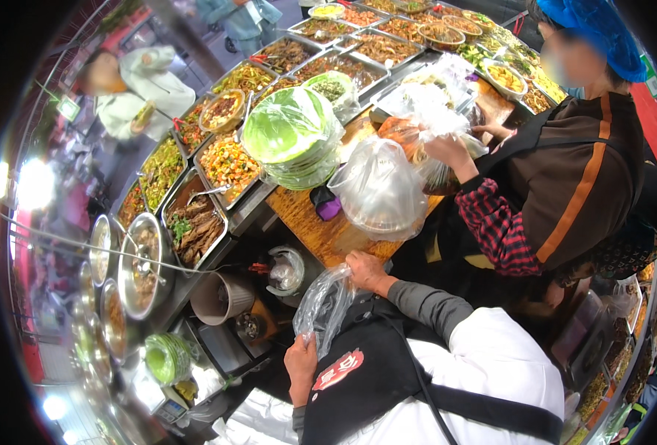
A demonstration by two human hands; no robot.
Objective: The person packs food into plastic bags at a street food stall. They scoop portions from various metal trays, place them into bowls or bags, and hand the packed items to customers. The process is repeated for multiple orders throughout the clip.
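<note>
A clear plastic bag (323,303) is stretched between my two hands in front of my black apron. My left hand (300,361) pinches its lower end. At the other end, by the corner of a wooden board (300,217), my right hand (368,271) grips the bag. The bag looks limp, with no contents visible. Just beyond my right hand, a full, knotted white plastic bag (384,192) sits on the board. A stack of green plates (289,128) wrapped in clear plastic stands farther off.
A co-worker (562,167) at the right handles plastic bags of food (445,144). Metal trays of cooked dishes (231,164) line the counter. Steel basins (145,267) stand at the left, crossed by a thin cable (106,250). A beige bin (222,297) sits below. Someone (139,92) stands across the counter.
</note>
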